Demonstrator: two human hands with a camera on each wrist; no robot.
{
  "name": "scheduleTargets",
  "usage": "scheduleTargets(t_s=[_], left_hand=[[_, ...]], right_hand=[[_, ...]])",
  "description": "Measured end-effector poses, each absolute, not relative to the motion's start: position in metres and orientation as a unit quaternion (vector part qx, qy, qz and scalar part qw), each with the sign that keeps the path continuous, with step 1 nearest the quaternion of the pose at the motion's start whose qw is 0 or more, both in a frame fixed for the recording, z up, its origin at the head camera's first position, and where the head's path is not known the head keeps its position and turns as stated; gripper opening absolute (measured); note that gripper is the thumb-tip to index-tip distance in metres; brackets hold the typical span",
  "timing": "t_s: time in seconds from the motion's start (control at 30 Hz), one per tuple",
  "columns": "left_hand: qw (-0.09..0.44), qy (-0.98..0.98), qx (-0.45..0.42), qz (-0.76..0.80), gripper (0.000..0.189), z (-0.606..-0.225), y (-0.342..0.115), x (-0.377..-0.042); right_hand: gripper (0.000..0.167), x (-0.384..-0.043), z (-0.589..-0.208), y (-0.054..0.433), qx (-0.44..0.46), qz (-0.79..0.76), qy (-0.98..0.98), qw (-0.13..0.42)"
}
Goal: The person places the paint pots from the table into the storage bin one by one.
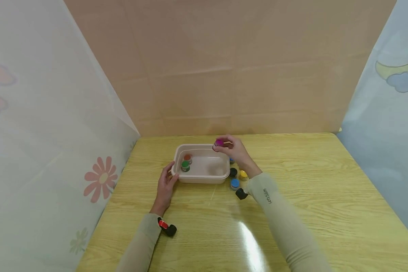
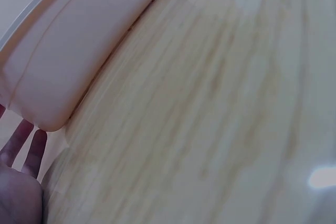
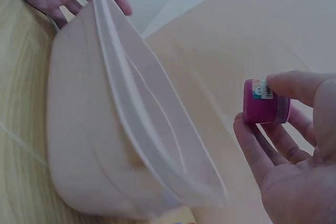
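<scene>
My right hand (image 1: 236, 151) pinches a small magenta paint jar (image 3: 262, 103) between thumb and fingers, above the right end of a pale pink plastic basin (image 1: 200, 180). A label shows on the jar's side in the right wrist view. At the basin's left end, my left hand (image 1: 164, 189) holds the rim and corner, its fingers spread along the outer wall. Inside the basin, on the left, stand a green-lidded jar (image 1: 185, 166) and an orange-brown-lidded jar (image 1: 188, 158).
Right of the basin stand a black-lidded jar (image 1: 233, 173), a yellow-lidded jar (image 1: 243, 175) and a light blue-lidded jar (image 1: 235, 184). Another blue jar (image 1: 232, 160) is partly hidden by the right hand. The wooden table (image 1: 204, 219) ends at a brown backdrop (image 1: 231, 94).
</scene>
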State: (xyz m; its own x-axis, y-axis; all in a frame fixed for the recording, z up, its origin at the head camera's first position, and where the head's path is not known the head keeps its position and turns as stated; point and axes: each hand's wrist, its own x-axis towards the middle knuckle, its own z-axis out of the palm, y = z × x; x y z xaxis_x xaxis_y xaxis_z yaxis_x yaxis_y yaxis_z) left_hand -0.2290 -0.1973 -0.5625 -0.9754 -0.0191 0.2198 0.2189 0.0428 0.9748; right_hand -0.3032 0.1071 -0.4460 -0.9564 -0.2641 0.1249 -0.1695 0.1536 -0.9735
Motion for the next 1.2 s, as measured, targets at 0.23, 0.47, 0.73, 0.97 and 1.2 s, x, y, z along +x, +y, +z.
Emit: scheduleTargets(t_s=[0.23,0.47,0.73,0.97,1.2], left_hand=[[0.094,-0.721,-0.060,-0.684,0.051,-0.565,-0.202,-0.230],[0.088,-0.721,-0.054,-0.685,0.050,-0.564,-0.203,-0.229],[0.085,-0.715,-0.058,-0.691,0.051,-0.563,-0.202,-0.228],[0.091,-0.718,-0.064,-0.688,0.051,-0.566,-0.203,-0.229],[0.089,-0.715,-0.069,-0.690,0.050,-0.566,-0.204,-0.230]], right_hand=[[0.041,-0.297,-0.457,0.077,-0.151,-0.605,0.779,0.071],[0.035,-0.295,-0.463,0.051,-0.157,-0.558,0.810,0.088],[0.033,-0.295,-0.467,0.034,-0.185,-0.578,0.785,0.126],[0.027,-0.297,-0.476,0.023,-0.192,-0.562,0.792,0.144],[0.031,-0.301,-0.484,0.012,-0.204,-0.530,0.812,0.136]])
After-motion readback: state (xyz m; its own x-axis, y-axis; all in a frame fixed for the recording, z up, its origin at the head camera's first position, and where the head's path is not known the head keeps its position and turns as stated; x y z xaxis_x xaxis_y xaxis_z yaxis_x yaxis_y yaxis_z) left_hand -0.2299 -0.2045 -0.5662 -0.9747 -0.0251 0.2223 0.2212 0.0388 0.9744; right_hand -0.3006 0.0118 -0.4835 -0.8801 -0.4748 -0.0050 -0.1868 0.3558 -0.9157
